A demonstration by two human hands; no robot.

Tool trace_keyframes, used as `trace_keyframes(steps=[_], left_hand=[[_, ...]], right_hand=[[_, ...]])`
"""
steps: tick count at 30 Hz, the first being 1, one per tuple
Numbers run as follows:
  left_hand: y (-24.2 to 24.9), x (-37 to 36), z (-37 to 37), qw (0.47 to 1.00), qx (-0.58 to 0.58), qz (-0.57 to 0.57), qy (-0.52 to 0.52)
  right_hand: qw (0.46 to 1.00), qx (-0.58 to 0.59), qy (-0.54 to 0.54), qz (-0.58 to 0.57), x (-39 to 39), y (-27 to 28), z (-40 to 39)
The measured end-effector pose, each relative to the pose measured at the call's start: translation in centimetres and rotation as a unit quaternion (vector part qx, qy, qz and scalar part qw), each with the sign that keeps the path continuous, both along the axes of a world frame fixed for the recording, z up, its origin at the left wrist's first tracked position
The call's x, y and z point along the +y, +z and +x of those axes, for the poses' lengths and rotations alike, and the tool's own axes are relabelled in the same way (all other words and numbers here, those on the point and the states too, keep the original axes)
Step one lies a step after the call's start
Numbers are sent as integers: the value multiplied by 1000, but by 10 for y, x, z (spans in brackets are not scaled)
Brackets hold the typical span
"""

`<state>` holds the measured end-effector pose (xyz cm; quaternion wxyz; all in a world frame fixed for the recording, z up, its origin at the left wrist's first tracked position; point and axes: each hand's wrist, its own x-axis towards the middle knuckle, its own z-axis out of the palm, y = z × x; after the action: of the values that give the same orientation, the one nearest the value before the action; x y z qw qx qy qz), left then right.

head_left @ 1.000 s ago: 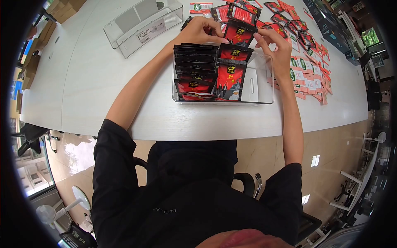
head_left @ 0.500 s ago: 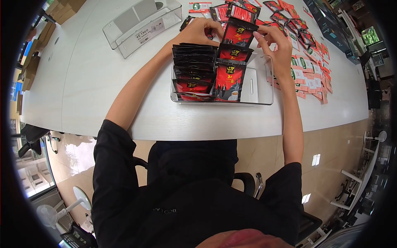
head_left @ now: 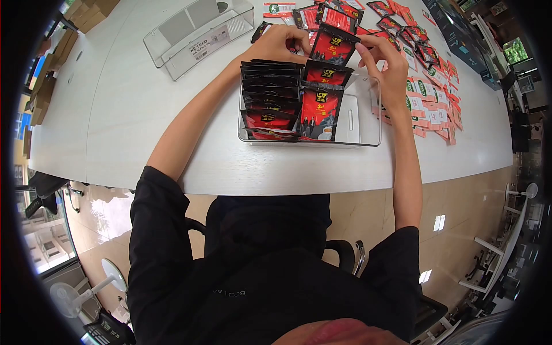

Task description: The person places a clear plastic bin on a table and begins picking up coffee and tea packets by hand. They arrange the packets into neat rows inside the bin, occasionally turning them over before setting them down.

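Note:
A clear plastic bin (head_left: 363, 123) stands near the table's front edge. Its left side holds a tight row of black-and-red coffee sachets (head_left: 270, 98). Beside them, a second row starts with a front sachet (head_left: 319, 112) facing me. Above the back of that row, one upright coffee sachet (head_left: 332, 45) is between my hands. My right hand (head_left: 388, 63) pinches its right edge with thumb and fingers. My left hand (head_left: 282, 43) is curled behind the bin's back left, its fingertips at the sachet's lower left edge. The exact left fingertip contact is partly hidden.
Another clear bin (head_left: 198, 43) with a paper label lies at the back left. Loose red-and-black sachets (head_left: 339, 17) are heaped behind my hands. Pink-and-white packets (head_left: 431, 106) spread to the right. Dark boxes (head_left: 460, 40) line the far right edge, cardboard boxes (head_left: 86, 14) the far left.
The sachet between my hands has shifted very slightly right and tilted a little. Both hands stay almost in place, and the bin has barely moved.

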<state>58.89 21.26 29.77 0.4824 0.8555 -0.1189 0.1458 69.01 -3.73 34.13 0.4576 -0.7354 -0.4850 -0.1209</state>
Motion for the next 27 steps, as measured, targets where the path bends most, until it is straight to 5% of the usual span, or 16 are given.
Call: trace_keyframes(steps=[27], left_hand=[[0,1,2,1000,-13,2,-25]], right_hand=[[1000,0,-4,10,0,-1,1]])
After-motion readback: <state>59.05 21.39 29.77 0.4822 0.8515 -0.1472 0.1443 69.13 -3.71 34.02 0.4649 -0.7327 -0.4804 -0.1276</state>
